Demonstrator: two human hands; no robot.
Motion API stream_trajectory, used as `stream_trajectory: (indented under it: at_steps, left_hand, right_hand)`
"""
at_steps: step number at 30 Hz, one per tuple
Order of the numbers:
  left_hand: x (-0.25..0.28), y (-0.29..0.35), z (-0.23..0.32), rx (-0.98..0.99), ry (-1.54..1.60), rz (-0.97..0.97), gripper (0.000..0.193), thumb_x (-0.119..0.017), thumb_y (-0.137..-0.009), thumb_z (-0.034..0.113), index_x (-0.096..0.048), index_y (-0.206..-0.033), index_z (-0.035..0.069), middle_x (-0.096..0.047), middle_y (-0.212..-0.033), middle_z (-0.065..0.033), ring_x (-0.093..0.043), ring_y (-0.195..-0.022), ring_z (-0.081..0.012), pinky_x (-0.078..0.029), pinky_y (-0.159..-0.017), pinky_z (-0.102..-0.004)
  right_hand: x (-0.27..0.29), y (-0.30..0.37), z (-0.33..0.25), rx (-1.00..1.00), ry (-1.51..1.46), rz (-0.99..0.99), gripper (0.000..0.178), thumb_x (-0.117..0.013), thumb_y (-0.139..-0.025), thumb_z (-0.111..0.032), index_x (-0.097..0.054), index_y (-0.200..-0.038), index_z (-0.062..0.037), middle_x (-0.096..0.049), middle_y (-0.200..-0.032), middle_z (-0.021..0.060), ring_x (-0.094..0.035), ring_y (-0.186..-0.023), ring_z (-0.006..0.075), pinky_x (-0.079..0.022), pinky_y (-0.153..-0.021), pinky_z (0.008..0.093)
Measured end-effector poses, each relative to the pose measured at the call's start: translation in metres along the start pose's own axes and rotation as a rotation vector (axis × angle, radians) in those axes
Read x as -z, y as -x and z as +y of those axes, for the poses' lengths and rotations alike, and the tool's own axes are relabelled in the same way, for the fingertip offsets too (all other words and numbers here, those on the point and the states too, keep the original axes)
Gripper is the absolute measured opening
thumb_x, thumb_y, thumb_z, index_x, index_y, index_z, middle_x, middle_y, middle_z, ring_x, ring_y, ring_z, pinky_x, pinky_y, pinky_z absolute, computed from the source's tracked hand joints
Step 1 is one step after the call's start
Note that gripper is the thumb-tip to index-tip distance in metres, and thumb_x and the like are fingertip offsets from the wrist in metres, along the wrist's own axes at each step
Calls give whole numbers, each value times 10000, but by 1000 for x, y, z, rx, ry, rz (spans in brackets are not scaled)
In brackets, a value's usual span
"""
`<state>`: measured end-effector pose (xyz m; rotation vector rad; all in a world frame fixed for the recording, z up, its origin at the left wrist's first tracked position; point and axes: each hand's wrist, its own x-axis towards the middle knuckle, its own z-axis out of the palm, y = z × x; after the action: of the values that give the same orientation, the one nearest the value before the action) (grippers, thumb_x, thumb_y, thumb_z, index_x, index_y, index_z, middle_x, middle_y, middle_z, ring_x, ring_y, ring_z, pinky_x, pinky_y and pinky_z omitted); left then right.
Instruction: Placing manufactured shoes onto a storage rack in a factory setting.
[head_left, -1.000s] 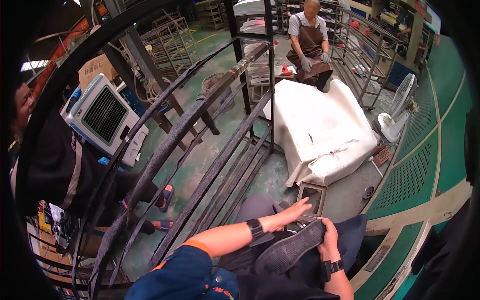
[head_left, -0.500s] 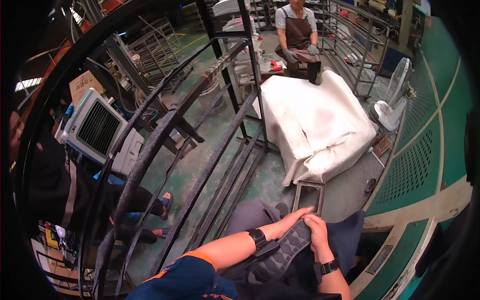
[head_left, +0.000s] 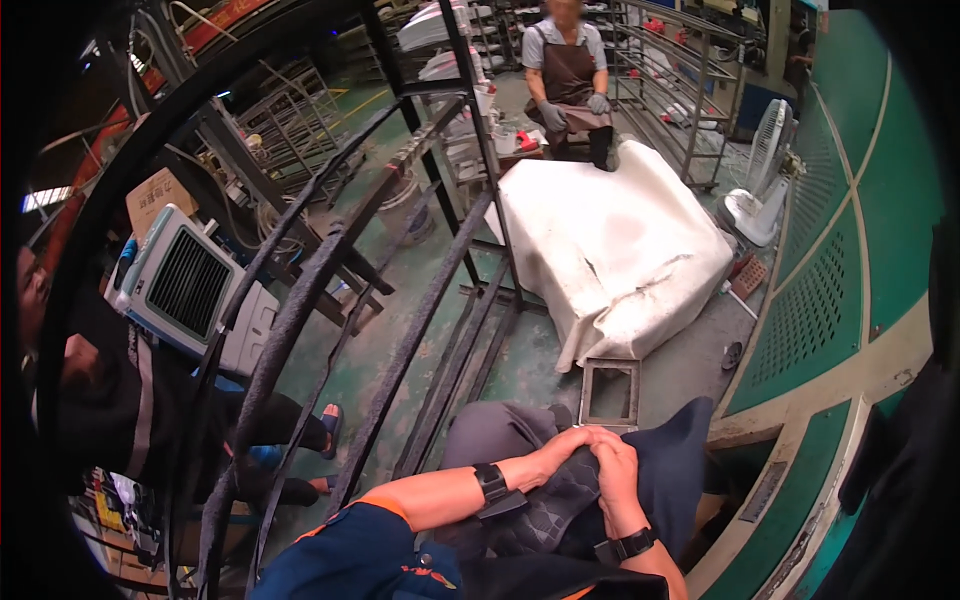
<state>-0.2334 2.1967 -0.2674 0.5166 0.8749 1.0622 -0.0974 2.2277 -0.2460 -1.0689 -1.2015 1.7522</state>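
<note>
A dark grey shoe (head_left: 552, 508) lies tilted across my lap, its patterned sole facing up. Over its far end, my left hand (head_left: 566, 452) is closed with the fingers folded against the other hand. From the right side my right hand (head_left: 617, 468) wraps the same end, its fingers meeting those of the left. The hands cover the shoe's tip. Each wrist wears a black band. Just beyond the hands is a rectangular metal frame (head_left: 632, 388).
Black metal rack bars (head_left: 400, 345) rise at my left. A white cloth-covered block (head_left: 640, 240) stands ahead, with a seated, gloved person (head_left: 568, 75) behind it. Green perforated panels (head_left: 815, 310) and a white fan (head_left: 765, 150) are at right. Another person stands left near an air cooler (head_left: 190, 280).
My hands have drawn closer together over the shoe's far end and cover more of it. The view has shifted slightly, and the seated person's hands now rest nearer the lap.
</note>
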Motion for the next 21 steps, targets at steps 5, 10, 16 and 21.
stream_trajectory:
  at_steps: [5, 10, 16, 21]
  left_hand:
    - [-17, 8, 9, -128, -178, -78, 395, -451, -906, 202, -615, -1185, -24, -616, -1223, -75, -535, -1181, -170, -347, -1048, -283]
    - [-4, 15, 13, 110, 63, 27, 395, -467, -998, 299, -589, -1269, 38, -607, -1221, -37, -523, -1179, -115, -377, -1013, -238]
    - [-6, 77, -2, 257, 206, 133, 481, -499, -1000, 400, -565, -1334, 60, -650, -1234, -75, -625, -1102, -162, -484, -967, -315]
    - [-53, 127, -3, 344, 621, 151, 549, -441, -982, 484, -575, -1316, 69, -646, -1265, -126, -650, -1104, -259, -511, -966, -435]
  right_hand:
    - [3, 17, -14, 27, 20, 16, 188, -590, -798, -18, -693, -912, 91, -696, -959, 110, -634, -933, 167, -477, -848, 279]
    - [-10, 10, -33, 34, -65, -63, 237, -520, -799, -26, -691, -902, 100, -708, -946, 129, -650, -897, 177, -480, -830, 269]
    - [22, -30, -38, -120, -252, -28, 302, -493, -833, -148, -702, -901, 58, -707, -855, 147, -666, -801, 216, -523, -768, 302]
    - [20, -57, -14, -362, -434, -9, 333, -520, -857, -250, -697, -883, 31, -703, -854, 147, -663, -793, 244, -540, -758, 333]
